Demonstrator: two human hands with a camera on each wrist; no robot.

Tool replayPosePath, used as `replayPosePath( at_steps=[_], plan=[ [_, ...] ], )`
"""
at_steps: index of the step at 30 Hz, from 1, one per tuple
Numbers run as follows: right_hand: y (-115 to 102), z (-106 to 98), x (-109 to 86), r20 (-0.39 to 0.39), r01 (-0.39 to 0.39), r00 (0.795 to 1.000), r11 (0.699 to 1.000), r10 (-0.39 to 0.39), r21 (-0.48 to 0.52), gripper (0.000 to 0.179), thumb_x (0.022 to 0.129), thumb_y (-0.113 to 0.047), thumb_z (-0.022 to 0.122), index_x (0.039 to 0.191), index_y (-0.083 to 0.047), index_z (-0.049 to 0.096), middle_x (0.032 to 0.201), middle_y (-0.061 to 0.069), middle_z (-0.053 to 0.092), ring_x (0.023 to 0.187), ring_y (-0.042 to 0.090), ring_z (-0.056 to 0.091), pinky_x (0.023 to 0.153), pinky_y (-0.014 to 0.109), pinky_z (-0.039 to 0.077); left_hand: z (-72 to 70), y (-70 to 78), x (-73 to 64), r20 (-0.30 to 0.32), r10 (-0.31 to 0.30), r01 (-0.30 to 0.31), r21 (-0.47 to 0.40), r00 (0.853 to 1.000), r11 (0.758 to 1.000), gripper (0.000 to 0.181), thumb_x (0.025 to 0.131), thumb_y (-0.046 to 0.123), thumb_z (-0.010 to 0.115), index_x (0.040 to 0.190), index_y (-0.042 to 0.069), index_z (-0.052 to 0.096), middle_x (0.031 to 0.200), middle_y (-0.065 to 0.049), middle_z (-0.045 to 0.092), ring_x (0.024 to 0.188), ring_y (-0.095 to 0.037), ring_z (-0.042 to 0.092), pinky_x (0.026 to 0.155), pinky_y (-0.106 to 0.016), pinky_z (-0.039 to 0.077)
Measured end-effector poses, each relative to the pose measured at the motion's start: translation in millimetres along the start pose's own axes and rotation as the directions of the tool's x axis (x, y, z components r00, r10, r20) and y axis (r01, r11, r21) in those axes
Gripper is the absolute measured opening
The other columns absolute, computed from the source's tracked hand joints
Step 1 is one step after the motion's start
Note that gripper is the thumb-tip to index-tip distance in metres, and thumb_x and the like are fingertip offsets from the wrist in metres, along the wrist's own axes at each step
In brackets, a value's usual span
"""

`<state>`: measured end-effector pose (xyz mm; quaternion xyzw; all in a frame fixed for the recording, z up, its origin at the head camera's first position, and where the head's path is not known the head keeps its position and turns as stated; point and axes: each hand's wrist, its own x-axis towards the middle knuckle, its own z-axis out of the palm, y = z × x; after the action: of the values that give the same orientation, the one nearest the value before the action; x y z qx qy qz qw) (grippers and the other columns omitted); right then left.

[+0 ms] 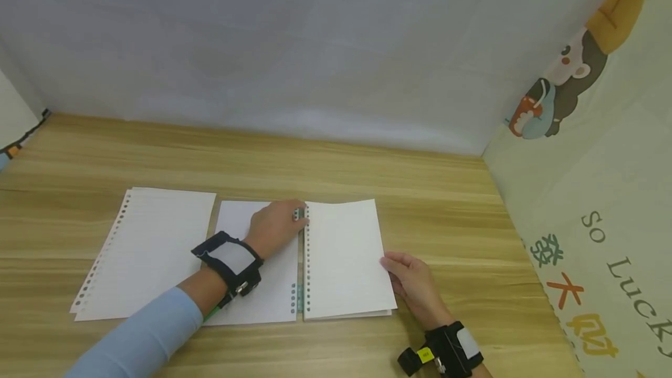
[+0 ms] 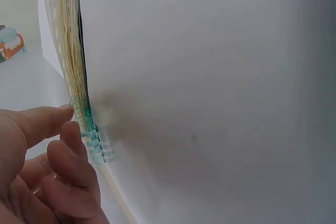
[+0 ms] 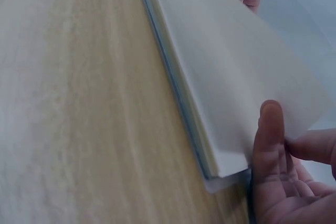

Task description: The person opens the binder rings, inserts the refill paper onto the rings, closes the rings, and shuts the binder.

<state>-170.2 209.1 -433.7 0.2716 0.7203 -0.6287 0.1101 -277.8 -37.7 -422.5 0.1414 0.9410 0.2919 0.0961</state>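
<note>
An opened loose-leaf notebook lies on the wooden table, its right-hand stack of punched white pages (image 1: pixel 343 261) beside a clear-green ring binding (image 1: pixel 300 297). My left hand (image 1: pixel 275 225) reaches across the left side and pinches the upper end of the binding; in the left wrist view its fingertips are right at the green rings (image 2: pixel 93 142). At the right edge, my right hand (image 1: pixel 415 282) pinches the top page (image 3: pixel 236 61) between thumb and fingers. That page bows up from the stack in the right wrist view.
Left of the notebook lies a pile of loose punched sheets (image 1: pixel 152 255), partly under my left sleeve (image 1: pixel 147 331). A grey-white cloth (image 1: pixel 262 45) hangs behind the table (image 1: pixel 446 209). A printed cloth (image 1: pixel 604 203) with a cartoon stands at the right.
</note>
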Motion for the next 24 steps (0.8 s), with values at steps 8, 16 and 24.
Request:
replayPosePath(
  at_steps=[8, 16, 24],
  plan=[
    [4.1, 1.0, -2.4, -0.008, -0.012, 1.000, 1.000, 0.011, -0.009, 0.033, 0.092, -0.014, 0.058, 0.120, 0.003, 0.056, 0.107, 0.010, 0.065, 0.087, 0.010, 0.062, 0.074, 0.024, 0.052, 2.6, 0.1, -2.9, 0.053, -0.012, 0.011, 0.028, 0.999, 1.000, 0.039, 0.091, 0.031, 0.059, 0.125, 0.011, 0.060, 0.115, -0.011, 0.067, 0.088, -0.021, 0.066, 0.064, -0.030, 0.050],
    [8.2, 0.5, -4.8, -0.012, -0.017, 1.000, 1.000, 0.017, -0.008, 0.034, 0.092, -0.014, 0.058, 0.121, 0.004, 0.056, 0.108, 0.011, 0.065, 0.087, 0.011, 0.062, 0.073, 0.024, 0.052, 4.4, -0.2, -4.7, 0.094, -0.034, 0.030, 0.048, 0.995, 0.998, 0.041, 0.090, 0.031, 0.060, 0.126, 0.011, 0.058, 0.114, -0.011, 0.067, 0.079, -0.017, 0.062, 0.055, -0.024, 0.041],
    [0.9, -3.9, -1.9, 0.022, 0.009, 1.000, 0.999, -0.008, -0.036, 0.035, 0.093, -0.019, 0.057, 0.123, 0.001, 0.056, 0.115, 0.013, 0.063, 0.091, 0.013, 0.062, 0.080, 0.027, 0.053, -6.5, 5.8, -18.4, 0.108, 0.051, -0.058, 0.061, 0.993, 0.996, 0.037, 0.088, 0.030, 0.063, 0.120, 0.011, 0.063, 0.096, -0.007, 0.070, 0.080, -0.016, 0.062, 0.060, -0.027, 0.046]
  ],
)
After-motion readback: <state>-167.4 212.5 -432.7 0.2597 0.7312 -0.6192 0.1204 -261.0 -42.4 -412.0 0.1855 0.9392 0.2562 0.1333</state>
